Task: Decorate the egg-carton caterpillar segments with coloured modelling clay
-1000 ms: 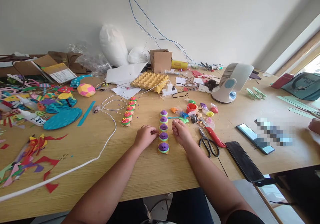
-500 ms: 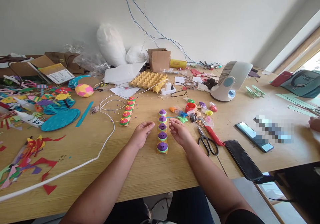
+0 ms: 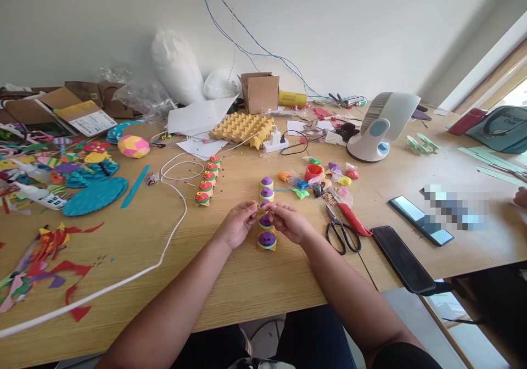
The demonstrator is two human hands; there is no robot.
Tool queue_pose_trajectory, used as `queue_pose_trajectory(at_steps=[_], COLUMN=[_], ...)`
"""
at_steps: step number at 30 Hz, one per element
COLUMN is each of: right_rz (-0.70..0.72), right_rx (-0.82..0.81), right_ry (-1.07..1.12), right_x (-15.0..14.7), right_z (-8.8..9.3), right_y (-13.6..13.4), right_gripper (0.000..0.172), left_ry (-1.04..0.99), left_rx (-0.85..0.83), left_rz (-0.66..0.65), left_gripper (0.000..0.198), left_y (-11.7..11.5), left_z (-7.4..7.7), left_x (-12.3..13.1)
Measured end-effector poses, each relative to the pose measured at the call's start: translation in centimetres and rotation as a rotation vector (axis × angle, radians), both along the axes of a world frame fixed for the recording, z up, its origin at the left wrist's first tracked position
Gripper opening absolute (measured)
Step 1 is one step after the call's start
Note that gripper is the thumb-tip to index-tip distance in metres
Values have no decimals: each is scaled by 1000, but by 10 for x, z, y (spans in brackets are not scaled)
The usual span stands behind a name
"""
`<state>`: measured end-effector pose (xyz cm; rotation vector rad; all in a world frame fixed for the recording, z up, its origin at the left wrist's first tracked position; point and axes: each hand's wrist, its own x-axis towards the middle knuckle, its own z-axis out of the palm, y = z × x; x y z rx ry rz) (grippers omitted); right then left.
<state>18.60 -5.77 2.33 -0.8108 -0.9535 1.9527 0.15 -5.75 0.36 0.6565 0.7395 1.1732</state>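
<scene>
A row of purple-topped craft cups [image 3: 267, 239] runs away from me on the wooden table [image 3: 255, 281]. My left hand [image 3: 239, 225] and my right hand [image 3: 288, 222] meet over the middle of that row, fingertips pinched together above the third cup. What they pinch is too small to make out. A second row of red-topped cups [image 3: 207, 181] lies further left.
Scissors with red handles [image 3: 343, 227] and two phones [image 3: 405, 259] lie to the right. A white fan [image 3: 381, 130], a yellow egg tray [image 3: 242, 128], a white cord [image 3: 173, 231], paper scraps [image 3: 45, 259] and clay bits [image 3: 317, 179] surround the work. Another person's hand [image 3: 521, 197] shows at far right.
Both hands turned from palms-up beside the purple row and came together over it, fingertips now pinching at the middle cup.
</scene>
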Motion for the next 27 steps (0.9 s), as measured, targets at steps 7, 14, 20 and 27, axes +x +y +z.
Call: queue_pose_trajectory(at_steps=[7, 14, 20, 27], right_rz=[-29, -44, -39, -32], right_rx=[46, 42, 9, -32], right_ry=[-104, -136, -128, -128], right_x=[-3, -5, -4, -2], right_z=[-2, -1, 1, 0], right_y=[0, 0, -1, 1], right_gripper=[45, 44, 45, 44], left_ry=[242, 481, 745, 912], left_rx=[145, 305, 519, 745], left_rz=[15, 83, 176, 233], left_gripper=[29, 29, 23, 12], left_y=[0, -2, -4, -7], left_z=[-10, -10, -10, -2], left_x=[0, 2, 0, 0])
